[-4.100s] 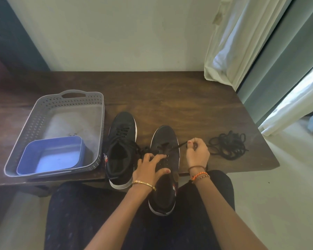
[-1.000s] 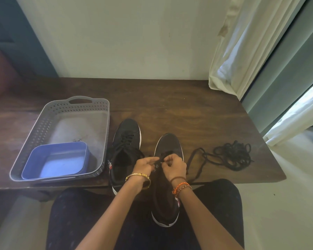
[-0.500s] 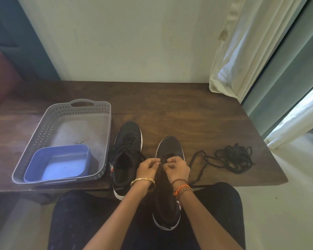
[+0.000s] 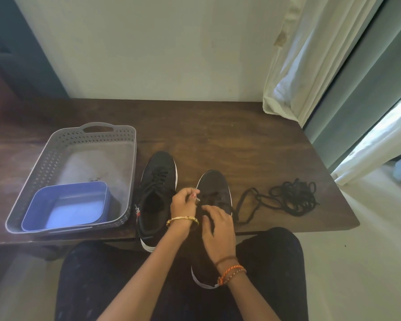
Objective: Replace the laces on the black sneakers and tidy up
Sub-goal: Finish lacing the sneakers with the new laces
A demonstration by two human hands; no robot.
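The left hand [image 4: 183, 203] is curling its fingers and pinching the pale tip of a black lace over the right sneaker [image 4: 214, 200]. The right hand [image 4: 218, 228] is sitting just below it, with its fingers bent down onto the lacing part of the same shoe; I cannot tell if it is gripping a lace or only pressing there. The two hands are staying close together, almost touching. The right sneaker is lying with its toe on the tabletop [image 4: 218, 135] and its heel hanging off the near edge, over the person's lap. The left sneaker [image 4: 156, 198] is sitting just beside it, with laces already in it, and its heel is sticking out over the edge too. A loose black lace [image 4: 292, 196] is lying in a messy pile on the tabletop to the right, and one strand of it is running back to the right sneaker. On the left side a grey basket [image 4: 56, 154] with little holes is standing, and a blue tub [image 4: 67, 206] is sitting inside its near corner. A white curtain [image 4: 310, 54] is hanging at the far right corner.
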